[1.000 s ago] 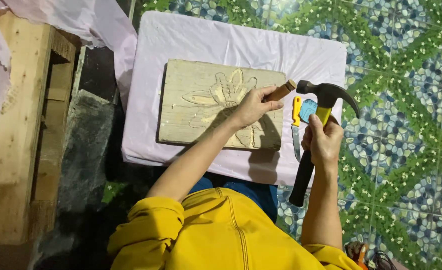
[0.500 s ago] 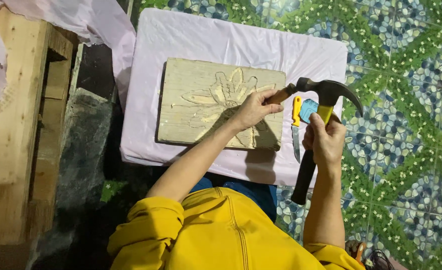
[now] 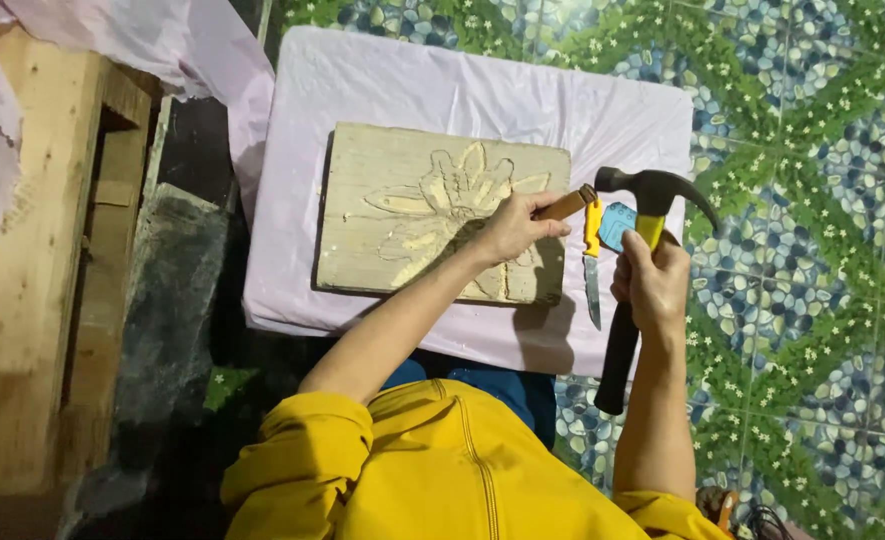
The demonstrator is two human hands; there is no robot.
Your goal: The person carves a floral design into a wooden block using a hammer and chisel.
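Left hand: your left hand [image 3: 514, 226] is wrapped tight around a wooden-handled chisel [image 3: 569, 204], tip down on the board, near its right edge.
Right hand: your right hand [image 3: 652, 283] is fisted on the hammer [image 3: 634, 270], gripped well up the handle; head sits just beside the chisel's butt end, can't tell if touching.
Board: wooden board [image 3: 402, 190] lies flat on the pale cloth-covered pad [image 3: 482, 85], long side toward you.
Carving done: flower outline is cut in, petals and centre show in relief; shallow ground removed around parts of it.
Carving left: judging by the surface, lower right area under your hand looks least worked; most of the background is untouched flat wood, edges look rough. Roughly mid-way, I'd say.
Spare tools: yellow-handled knife [image 3: 591, 260] lies on the pad just right of the board, blade toward you; a small blue object [image 3: 617, 225] next to it, partly hidden by the hammer.
Surroundings: patterned tile floor [image 3: 812, 150] right, wooden crate [image 3: 37, 260] left.
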